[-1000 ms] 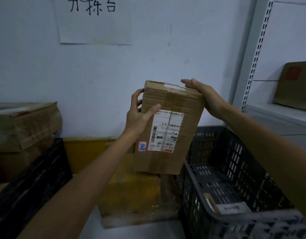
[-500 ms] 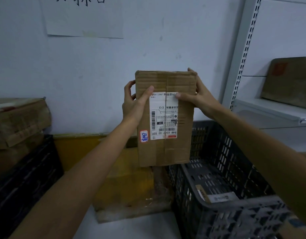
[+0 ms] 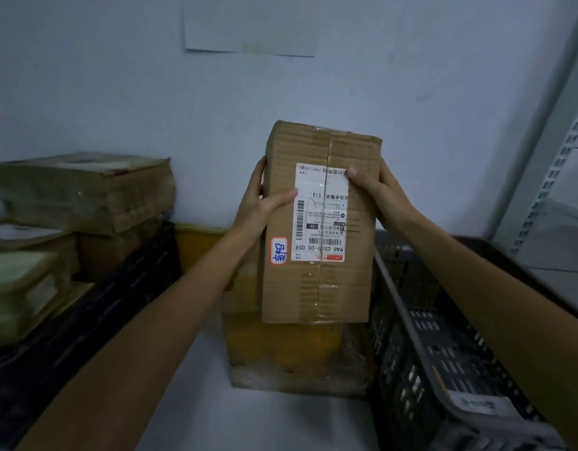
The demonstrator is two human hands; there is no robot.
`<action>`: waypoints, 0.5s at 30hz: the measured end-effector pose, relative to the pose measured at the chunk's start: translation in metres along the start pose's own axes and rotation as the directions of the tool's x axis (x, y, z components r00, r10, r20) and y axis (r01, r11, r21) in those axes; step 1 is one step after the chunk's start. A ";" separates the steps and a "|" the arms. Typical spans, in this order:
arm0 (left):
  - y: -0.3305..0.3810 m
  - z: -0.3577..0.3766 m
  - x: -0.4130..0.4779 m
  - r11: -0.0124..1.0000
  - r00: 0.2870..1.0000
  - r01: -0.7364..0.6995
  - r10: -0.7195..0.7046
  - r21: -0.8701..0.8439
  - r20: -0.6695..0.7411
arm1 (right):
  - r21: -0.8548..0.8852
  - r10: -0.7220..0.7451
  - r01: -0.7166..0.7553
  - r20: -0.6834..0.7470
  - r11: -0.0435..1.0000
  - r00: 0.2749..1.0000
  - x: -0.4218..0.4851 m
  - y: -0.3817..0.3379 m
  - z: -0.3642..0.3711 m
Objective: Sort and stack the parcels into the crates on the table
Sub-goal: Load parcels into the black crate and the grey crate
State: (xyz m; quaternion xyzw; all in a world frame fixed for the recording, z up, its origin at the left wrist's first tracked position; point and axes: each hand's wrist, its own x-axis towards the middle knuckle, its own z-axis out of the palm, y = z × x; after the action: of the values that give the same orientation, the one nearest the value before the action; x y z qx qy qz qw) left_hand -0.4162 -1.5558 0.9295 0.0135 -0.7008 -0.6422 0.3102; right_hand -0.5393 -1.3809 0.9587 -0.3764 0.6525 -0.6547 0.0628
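Parcel (image 3: 317, 288) still clasped — left hand (image 3: 261, 208), right hand (image 3: 380, 194).

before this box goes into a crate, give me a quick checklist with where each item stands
1. Two-handed hold: left hand and right hand grip opposite sides of the cardboard parcel, which is upright. ok
2. Shipping label faces the camera. ok
3. Room in the grey crate: only one flat parcel shows inside. ok
4. Room in the black crate: stacked parcels already rise above its rim. not ok
5. Which crate the label assigns: cannot tell
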 end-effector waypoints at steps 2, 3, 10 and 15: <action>-0.001 -0.024 -0.005 0.998 0.996 0.042 -0.045 -0.048 -0.073 | 0.005 0.031 -0.031 0.090 0.999 0.995 0.007 0.008 0.025; -0.001 -0.037 -0.006 0.997 0.991 0.052 -0.059 -0.064 -0.116 | 0.000 0.050 -0.050 0.146 0.999 0.988 0.010 0.012 0.038; 0.006 -0.128 -0.017 0.989 0.930 -0.006 -0.049 -0.149 -0.365 | -0.008 0.155 -0.164 0.372 0.987 0.915 0.031 0.029 0.132; 0.016 -0.189 -0.020 0.999 0.923 0.028 -0.043 -0.043 -0.383 | 0.070 0.094 -0.125 0.343 0.990 0.935 0.055 0.014 0.199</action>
State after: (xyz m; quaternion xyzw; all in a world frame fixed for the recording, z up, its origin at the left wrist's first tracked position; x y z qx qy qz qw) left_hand -0.3084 -1.7133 0.9325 0.1458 -0.6142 -0.6455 0.4298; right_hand -0.4695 -1.5751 0.9420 -0.4434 0.6215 -0.6046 0.2274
